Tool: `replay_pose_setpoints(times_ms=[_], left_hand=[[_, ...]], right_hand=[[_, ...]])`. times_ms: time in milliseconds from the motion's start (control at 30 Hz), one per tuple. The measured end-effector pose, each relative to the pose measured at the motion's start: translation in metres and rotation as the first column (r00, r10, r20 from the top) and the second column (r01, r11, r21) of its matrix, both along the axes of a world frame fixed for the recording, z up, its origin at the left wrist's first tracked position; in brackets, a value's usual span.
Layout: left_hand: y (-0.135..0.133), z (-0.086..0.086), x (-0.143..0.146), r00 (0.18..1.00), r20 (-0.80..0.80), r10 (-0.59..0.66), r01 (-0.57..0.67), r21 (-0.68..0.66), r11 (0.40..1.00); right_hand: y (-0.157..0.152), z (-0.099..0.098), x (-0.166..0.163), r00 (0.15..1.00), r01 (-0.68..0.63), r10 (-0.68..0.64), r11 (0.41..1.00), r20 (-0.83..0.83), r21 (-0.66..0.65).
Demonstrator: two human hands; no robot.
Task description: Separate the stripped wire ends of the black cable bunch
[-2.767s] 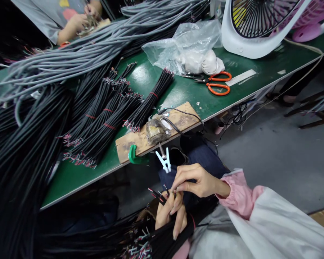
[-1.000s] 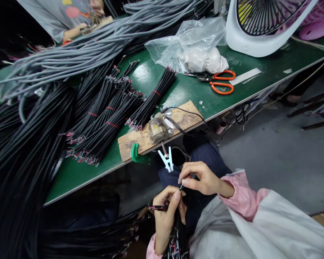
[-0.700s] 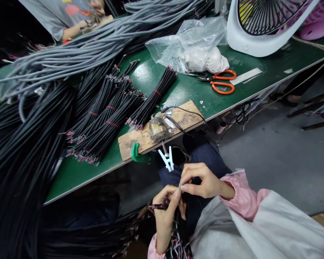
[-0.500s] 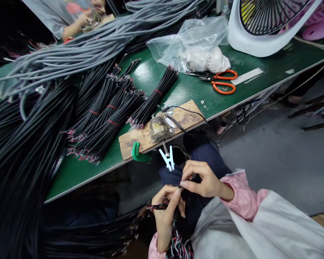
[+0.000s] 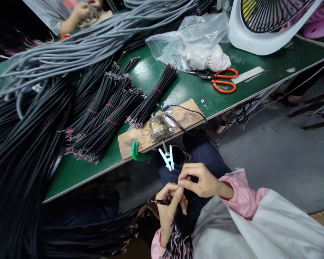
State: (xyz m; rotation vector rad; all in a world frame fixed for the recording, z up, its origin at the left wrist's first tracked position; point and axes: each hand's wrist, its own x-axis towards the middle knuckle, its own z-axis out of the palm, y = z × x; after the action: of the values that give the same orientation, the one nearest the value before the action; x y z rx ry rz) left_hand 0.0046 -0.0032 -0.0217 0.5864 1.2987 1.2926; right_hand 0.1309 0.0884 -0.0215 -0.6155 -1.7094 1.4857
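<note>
Over my lap, my left hand point(image 5: 169, 205) is closed on black cables point(image 5: 179, 241) whose stripped ends show red and white wires. Part of the bunch passes between its fingers and the rest hangs below the palm. My right hand point(image 5: 198, 180) pinches at the left thumb and forefinger, the fingertips touching. What sits in that pinch is too small and covered to make out. Just beyond the hands, a light blue clothespin point(image 5: 167, 160) hangs on the shaft of a small motor point(image 5: 160, 126), which is fixed to a wooden board point(image 5: 187, 120).
A green clamp point(image 5: 137, 153) grips the board at the table edge. Banded black cable bundles point(image 5: 151, 95) and long grey cables point(image 5: 70, 55) cover the left of the green table. Orange-handled scissors point(image 5: 224, 81), a plastic bag point(image 5: 189, 36) and a fan point(image 5: 259, 39) lie farther right. A co-worker's hands point(image 5: 79, 14) work opposite.
My right fingertips have drawn closer onto the left thumb and forefinger, hiding the small wire end that showed between them. The left hand has shifted slightly right.
</note>
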Motion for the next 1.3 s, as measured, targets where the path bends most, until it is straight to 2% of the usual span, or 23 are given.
replay_pose_setpoints(times_ms=[133, 200, 300, 600, 700, 800, 900, 967, 1067, 1167, 1233, 1300], left_hand=[[0.004, 0.004, 0.0, 0.974, 0.22, -0.051, 0.066, -0.063, 0.996], [0.005, 0.008, -0.001, 0.967, 0.248, -0.06, 0.078, -0.063, 0.995], [0.006, 0.012, -0.002, 0.968, 0.248, -0.038, 0.036, 0.013, 0.999], [0.006, 0.009, -0.012, 0.95, 0.301, -0.078, 0.039, 0.131, 0.991], [0.006, 0.009, -0.013, 0.94, 0.316, -0.128, 0.083, 0.154, 0.985], [0.006, 0.008, -0.013, 0.926, 0.335, -0.173, 0.12, 0.174, 0.977], [0.007, 0.007, -0.013, 0.918, 0.345, -0.195, 0.136, 0.189, 0.973], [0.008, 0.006, -0.012, 0.915, 0.349, -0.202, 0.135, 0.207, 0.969], [0.008, 0.005, -0.009, 0.919, 0.347, -0.184, 0.108, 0.227, 0.968], [0.007, 0.007, -0.007, 0.935, 0.33, -0.129, 0.067, 0.193, 0.979], [0.005, 0.01, -0.006, 0.942, 0.321, -0.102, 0.049, 0.17, 0.984], [0.004, 0.012, -0.006, 0.946, 0.313, -0.086, 0.036, 0.164, 0.986]], right_hand=[[0.002, -0.003, -0.001, 0.999, -0.025, 0.023, 0.998, -0.044, -0.055], [0.001, -0.007, -0.003, 0.997, 0.006, -0.017, 0.988, -0.071, -0.157], [-0.003, -0.01, -0.008, 0.992, 0.044, -0.076, 0.957, -0.101, -0.288], [-0.008, -0.01, -0.009, 0.984, 0.074, -0.113, 0.964, -0.139, -0.256], [-0.005, -0.008, -0.009, 0.978, -0.047, -0.024, 0.943, -0.207, -0.33], [-0.003, -0.005, -0.011, 0.952, -0.202, 0.079, 0.888, -0.296, -0.413], [-0.003, -0.003, -0.015, 0.929, -0.232, 0.043, 0.84, -0.367, -0.491], [-0.005, -0.003, -0.018, 0.923, -0.22, 0.007, 0.829, -0.384, -0.515], [-0.009, -0.003, -0.019, 0.937, -0.133, -0.045, 0.871, -0.347, -0.473], [-0.013, -0.003, -0.019, 0.964, 0.037, -0.117, 0.949, -0.24, -0.313], [-0.013, -0.003, -0.018, 0.974, 0.095, -0.138, 0.97, -0.183, -0.225], [-0.011, -0.004, -0.016, 0.978, 0.105, -0.139, 0.972, -0.154, -0.211]])
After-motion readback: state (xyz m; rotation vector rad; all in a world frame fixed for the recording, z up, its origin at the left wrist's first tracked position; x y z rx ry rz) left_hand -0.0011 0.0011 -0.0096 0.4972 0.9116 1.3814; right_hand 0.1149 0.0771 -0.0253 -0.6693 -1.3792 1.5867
